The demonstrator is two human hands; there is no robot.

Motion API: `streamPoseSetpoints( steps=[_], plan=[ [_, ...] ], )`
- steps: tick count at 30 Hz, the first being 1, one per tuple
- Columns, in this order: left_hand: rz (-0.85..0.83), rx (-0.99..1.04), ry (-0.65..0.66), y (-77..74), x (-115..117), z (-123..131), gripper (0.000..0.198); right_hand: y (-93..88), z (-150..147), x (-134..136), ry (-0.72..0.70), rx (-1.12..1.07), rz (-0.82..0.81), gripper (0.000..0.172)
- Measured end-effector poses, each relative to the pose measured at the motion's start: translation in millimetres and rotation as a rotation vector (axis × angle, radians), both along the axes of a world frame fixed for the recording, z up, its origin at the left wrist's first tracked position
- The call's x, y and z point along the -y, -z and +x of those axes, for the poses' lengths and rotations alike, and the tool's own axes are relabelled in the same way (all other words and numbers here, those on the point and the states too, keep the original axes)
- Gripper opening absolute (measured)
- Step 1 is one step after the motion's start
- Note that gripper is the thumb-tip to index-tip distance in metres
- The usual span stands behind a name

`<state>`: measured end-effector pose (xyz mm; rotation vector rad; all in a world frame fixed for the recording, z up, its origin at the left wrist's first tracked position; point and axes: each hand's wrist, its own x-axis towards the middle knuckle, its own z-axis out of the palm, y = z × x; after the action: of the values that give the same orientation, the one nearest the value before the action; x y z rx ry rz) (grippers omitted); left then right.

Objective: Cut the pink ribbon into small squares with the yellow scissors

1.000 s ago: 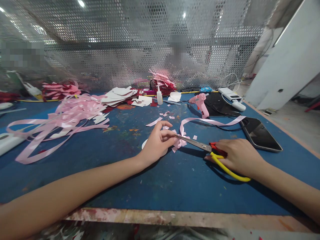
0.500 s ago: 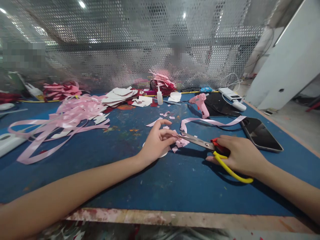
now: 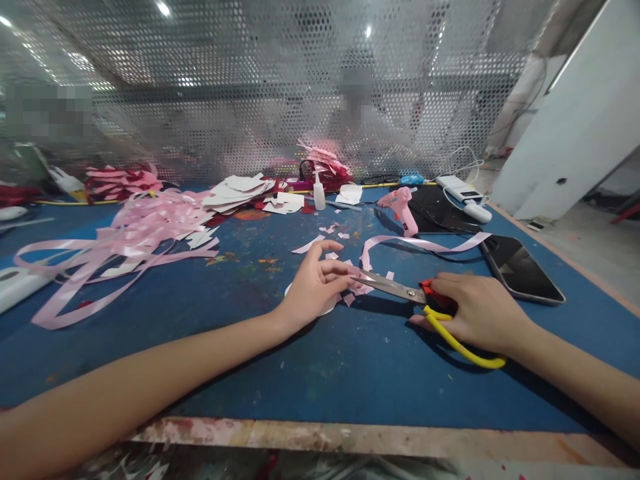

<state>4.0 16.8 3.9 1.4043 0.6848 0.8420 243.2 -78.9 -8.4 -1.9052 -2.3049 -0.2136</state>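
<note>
My right hand (image 3: 480,310) grips a pair of scissors (image 3: 390,285) with one yellow and one red handle. The blades point left and reach the fingertips of my left hand (image 3: 320,280), which are pinched on what looks like the end of a pink ribbon (image 3: 400,239). From there the ribbon runs up and curls away to the right across the table. Small pink ribbon pieces (image 3: 349,300) lie beneath the blades and fingertips. A white piece (image 3: 327,307) shows partly under my left hand.
On the blue table (image 3: 300,380), a heap of pink ribbon (image 3: 150,220) and white cut pieces (image 3: 233,193) lie left. A small white bottle (image 3: 319,195) stands at the back. To the right are a pink glue gun (image 3: 403,210), a phone (image 3: 525,268) and a white power bank (image 3: 460,189).
The scissor blades have come together and shifted slightly left and down, towards my left fingertips. My left hand stays nearly in place.
</note>
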Motion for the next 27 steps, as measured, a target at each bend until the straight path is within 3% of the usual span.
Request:
streamPoseSetpoints(
  steps=[8, 27],
  plan=[
    [0.027, -0.027, 0.065, 1.3, 1.0, -0.2, 0.044, -0.3, -1.0, 0.3, -0.028, -0.013, -0.025, 0.04],
    [0.054, -0.078, 0.038, 4.9, -1.0, -2.0, 0.051, -0.9, -1.2, 1.7, -0.021, 0.012, -0.051, 0.043]
  ],
)
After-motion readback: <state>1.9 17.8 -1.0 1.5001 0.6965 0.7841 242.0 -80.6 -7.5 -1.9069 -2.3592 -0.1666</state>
